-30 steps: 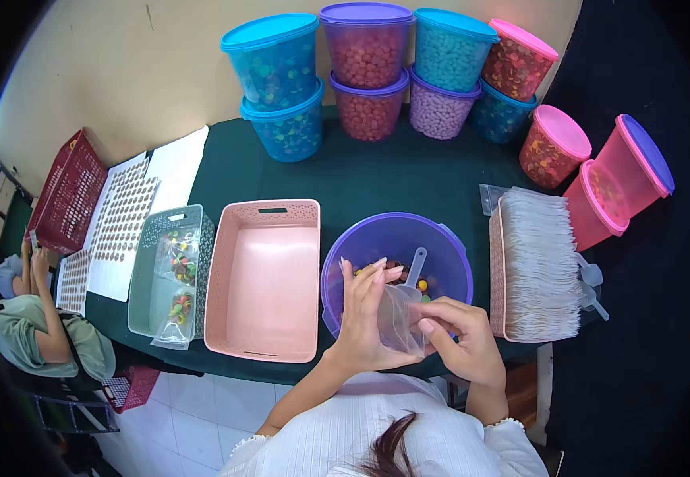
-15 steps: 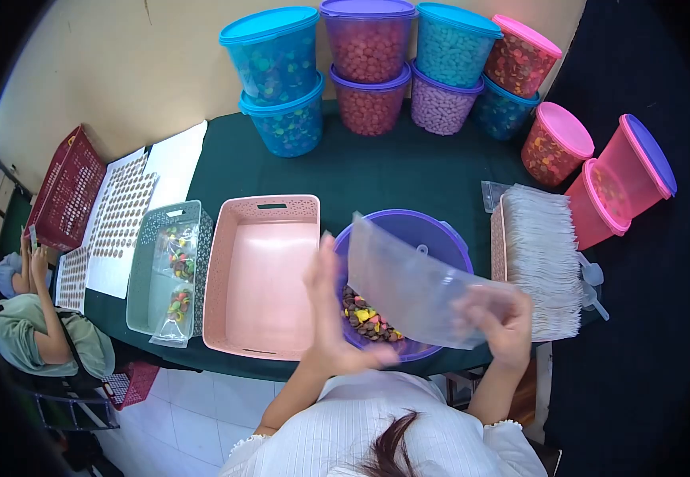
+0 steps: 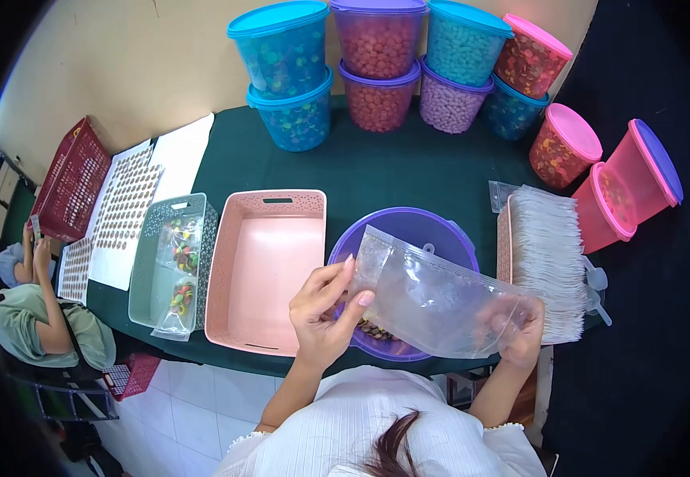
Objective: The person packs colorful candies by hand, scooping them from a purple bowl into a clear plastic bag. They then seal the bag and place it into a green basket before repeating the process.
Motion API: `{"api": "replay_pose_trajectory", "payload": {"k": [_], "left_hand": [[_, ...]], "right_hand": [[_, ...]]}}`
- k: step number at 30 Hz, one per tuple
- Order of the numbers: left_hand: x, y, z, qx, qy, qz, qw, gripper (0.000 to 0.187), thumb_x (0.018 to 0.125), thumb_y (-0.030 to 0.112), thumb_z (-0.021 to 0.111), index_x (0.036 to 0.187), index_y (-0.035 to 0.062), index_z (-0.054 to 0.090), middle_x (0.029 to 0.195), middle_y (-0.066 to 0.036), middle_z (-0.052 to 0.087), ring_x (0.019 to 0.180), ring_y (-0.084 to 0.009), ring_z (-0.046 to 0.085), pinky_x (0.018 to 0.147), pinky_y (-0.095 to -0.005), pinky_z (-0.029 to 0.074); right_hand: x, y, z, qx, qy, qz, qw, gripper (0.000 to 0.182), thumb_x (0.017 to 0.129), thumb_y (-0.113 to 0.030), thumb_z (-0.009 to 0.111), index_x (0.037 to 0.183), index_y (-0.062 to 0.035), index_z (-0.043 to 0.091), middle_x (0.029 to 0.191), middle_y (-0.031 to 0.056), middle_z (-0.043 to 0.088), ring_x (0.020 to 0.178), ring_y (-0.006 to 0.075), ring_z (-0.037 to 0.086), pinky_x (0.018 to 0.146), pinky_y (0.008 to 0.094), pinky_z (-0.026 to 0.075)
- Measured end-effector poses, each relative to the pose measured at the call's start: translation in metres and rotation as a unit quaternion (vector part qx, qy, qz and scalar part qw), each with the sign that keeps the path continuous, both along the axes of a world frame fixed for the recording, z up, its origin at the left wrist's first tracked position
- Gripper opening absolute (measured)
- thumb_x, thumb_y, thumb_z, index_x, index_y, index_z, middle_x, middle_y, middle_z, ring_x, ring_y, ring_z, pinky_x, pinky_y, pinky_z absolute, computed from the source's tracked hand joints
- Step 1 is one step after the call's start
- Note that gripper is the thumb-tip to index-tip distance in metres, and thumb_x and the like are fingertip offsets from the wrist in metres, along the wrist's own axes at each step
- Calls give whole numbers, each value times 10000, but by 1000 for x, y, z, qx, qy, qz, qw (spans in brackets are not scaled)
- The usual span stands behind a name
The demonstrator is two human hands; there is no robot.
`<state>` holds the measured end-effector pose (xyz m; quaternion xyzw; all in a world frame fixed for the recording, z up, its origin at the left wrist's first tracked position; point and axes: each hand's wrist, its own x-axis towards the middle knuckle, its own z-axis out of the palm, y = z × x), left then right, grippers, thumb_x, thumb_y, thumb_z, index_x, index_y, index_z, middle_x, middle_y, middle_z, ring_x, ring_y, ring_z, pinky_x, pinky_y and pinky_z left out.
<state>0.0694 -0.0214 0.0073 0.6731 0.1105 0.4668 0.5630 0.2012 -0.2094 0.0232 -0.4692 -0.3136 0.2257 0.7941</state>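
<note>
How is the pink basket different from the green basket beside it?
The pink basket is wider and holds nothing; the green basket is narrower and holds filled candy bags. The pink basket stands nearer the purple tub; the green basket lies further left. Both are perforated plastic, open-topped, on the green cloth.

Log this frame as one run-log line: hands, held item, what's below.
left hand: pinching bag edge | right hand: gripping other end | clear zip bag: held flat, empty | purple tub: beneath bag, candies inside

No text, label, brand or number is readable on anything here.
</note>
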Motion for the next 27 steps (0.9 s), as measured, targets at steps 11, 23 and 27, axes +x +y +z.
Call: {"api": "replay_pose_trajectory", "payload": {"k": [11,23,27], "left_hand": [[6,2,-10,143,-64,79,985,199,648,-57,670,835,-15,617,919,-120,535,649,-103,519,552,-188,433],[-10,23,-6,16,96,-38,995,198,805,86,520,632,-3,485,896,-102,510,732,-146,491,663,-246,406],[-16,22,-6,-7,24,-35,999,242,812,146,518,620,4,482,1005,-124,477,935,-185,463,780,-288,382]], "right_hand": [[2,-1,-4,-37,10,1,999,234,718,-14,590,939,55,560,725,167,613,563,178,596,505,282,500],[5,2,-8,-141,14,26,990,265,760,3,558,1020,54,541,894,137,598,634,131,599,571,238,491],[9,13,-20,-129,22,27,991,229,773,8,536,1001,26,551,912,94,596,758,91,574,623,197,466]]}}
